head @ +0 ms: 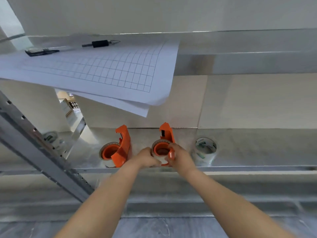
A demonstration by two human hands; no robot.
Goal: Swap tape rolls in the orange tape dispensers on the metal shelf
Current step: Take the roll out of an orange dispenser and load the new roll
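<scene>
Metal shelving [257, 169] stands against a pale wall, seen from above by a person reaching both bare arms forward. On the middle shelf two orange tape dispensers sit side by side. One dispenser [122, 148] stands alone at the left, with a clear tape roll [107, 155] on its orange hub, near the front edge of the shelf. Its neighbour, the right dispenser [166, 134], sits between the two hands and also carries a tape roll [158, 154]. The left hand [145, 158] is curled against the left and front side of that roll, fingers closed on it. The right hand [178, 155] grips the right side of the same dispenser, thumb lying over its orange edge.

Just to the right stands a spare roll [205, 150] with green print, apart from the hand. Another printed roll [52, 139] sits far left, partly behind a slanted upright post [34, 148].

On the upper shelf lie sheets of paper [103, 73] printed with a grid, their corner drooping over the edge. A pen [101, 43] and a dark clip [41, 52] rest behind them.
</scene>
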